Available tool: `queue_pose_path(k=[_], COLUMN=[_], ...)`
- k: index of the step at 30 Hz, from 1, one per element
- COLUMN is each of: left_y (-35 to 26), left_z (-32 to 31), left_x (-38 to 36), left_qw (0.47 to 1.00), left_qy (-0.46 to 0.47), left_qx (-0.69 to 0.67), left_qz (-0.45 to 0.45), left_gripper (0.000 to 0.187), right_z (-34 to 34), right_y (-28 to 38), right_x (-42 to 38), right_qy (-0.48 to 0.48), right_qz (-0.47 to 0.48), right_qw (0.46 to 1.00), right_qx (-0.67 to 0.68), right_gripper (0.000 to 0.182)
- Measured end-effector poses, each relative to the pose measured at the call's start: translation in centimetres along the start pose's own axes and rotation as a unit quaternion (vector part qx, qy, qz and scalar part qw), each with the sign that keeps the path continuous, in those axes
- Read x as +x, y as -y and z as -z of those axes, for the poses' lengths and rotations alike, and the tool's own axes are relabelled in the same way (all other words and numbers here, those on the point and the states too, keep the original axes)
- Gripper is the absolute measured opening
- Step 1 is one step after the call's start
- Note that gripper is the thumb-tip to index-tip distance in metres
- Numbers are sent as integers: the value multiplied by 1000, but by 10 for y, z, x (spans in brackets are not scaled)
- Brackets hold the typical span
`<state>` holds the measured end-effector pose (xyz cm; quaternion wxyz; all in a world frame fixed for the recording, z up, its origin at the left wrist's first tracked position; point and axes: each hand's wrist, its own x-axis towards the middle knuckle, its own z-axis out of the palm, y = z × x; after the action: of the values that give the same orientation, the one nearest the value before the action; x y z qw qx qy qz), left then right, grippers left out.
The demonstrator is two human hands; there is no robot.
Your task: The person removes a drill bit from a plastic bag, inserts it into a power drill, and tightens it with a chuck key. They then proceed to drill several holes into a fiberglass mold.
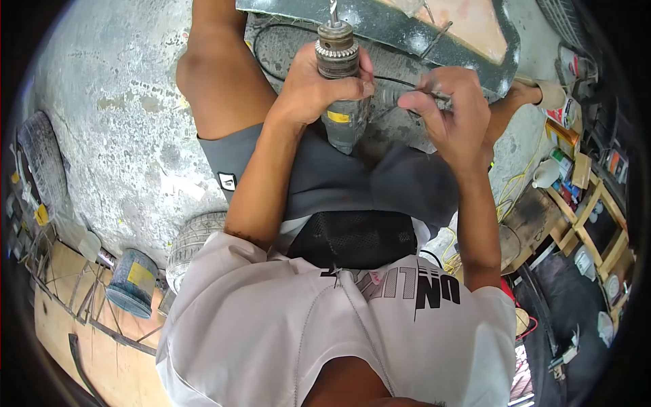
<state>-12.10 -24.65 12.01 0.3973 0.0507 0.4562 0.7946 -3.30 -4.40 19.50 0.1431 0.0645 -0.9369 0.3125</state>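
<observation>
Power drill with a grey body, a yellow label (338, 117) and a toothed metal chuck (338, 57) — its twist bit (333, 12) aimed at twelve o'clock — sits above the lap of the dark grey shorts (329, 180), toward the top of the view. The left hand (306, 88) is closed around it just below the chuck, thumb laid across the front. At two o'clock from the lap, the right hand (462, 112) is curled, thumb and fingers pinching a thin dark item (441, 97); blur hides its exact shape. A thin black cord (288, 26) curves behind the drill toward the right hand. Beyond, between twelve and one o'clock, lies a dark-edged board (386, 32) with a tan panel (468, 24), dusted white along its edge. A black-treaded tyre (193, 241) and a blue-grey bucket with a yellow label (132, 283) stand toward eight o'clock; a pale wooden frame (597, 203) lies toward three.
</observation>
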Motion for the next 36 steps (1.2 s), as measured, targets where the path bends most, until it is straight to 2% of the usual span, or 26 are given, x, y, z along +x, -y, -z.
queue_pose_path(k=[1, 2, 4, 7, 10, 13, 16, 19, 22, 24, 26, 28, 31, 33, 34, 36], left_y=[-1, -1, -2, -3, 9, 12, 11, 13, 8, -4, -10, -7, 5, 8, 8, 6], left_z=[1, 2, 1, 1, 6, 5, 2, -2, -3, -7, -10, -14, -16, -12, -7, -3], left_x=[2, 3, 3, 8, 12, 13, 12, 11, 9, 8, 7, 7, 4, 5, 5, 10], left_qw=[1000, 1000, 999, 995, 986, 979, 979, 981, 985, 988, 987, 987, 991, 989, 989, 990], left_qy=[7, 14, 31, 76, 132, 162, 177, 180, 162, 150, 144, 134, 114, 119, 117, 126], left_qx=[-12, -26, -42, -61, -103, -119, -99, -78, -58, -33, -62, -76, -76, -83, -89, -54], left_qz=[-1, 0, 4, -1, -14, -17, -15, -8, 5, 28, 40, 34, -3, -20, 1, -8], left_gripper=[31, 32, 33, 32, 29, 29, 29, 31, 43, 60, 55, 49, 42, 39, 31, 29], right_z=[1, 1, -1, 6, 1, -2, -2, -3, 4, -2, -4, -7, -10, -11, -12, -8], right_y=[-1, 2, 12, 11, 12, 28, 27, 23, 13, 10, 12, 21, 35, 33, 31, 44], right_x=[3, 7, 15, 24, 28, 33, 34, 38, 33, 32, 29, 29, 36, 27, 21, 7], right_qy=[5, -19, -65, -33, -22, -24, 22, 39, 117, 67, 35, 17, -33, 21, 49, 119], right_qz=[-15, -123, -333, -384, -261, -232, -201, -232, -186, -28, 67, 91, 100, 24, -14, -161], right_qw=[1000, 989, 908, 858, 868, 870, 940, 954, 967, 992, 996, 993, 973, 988, 991, 979], right_qx=[-10, 78, 244, 340, 421, 435, 276, 186, 126, 105, 39, -67, -207, -153, -125, -44], right_gripper=[30, 29, 28, 26, 22, 26, 28, 29, 31, 28, 27, 28, 37, 38, 39, 43])
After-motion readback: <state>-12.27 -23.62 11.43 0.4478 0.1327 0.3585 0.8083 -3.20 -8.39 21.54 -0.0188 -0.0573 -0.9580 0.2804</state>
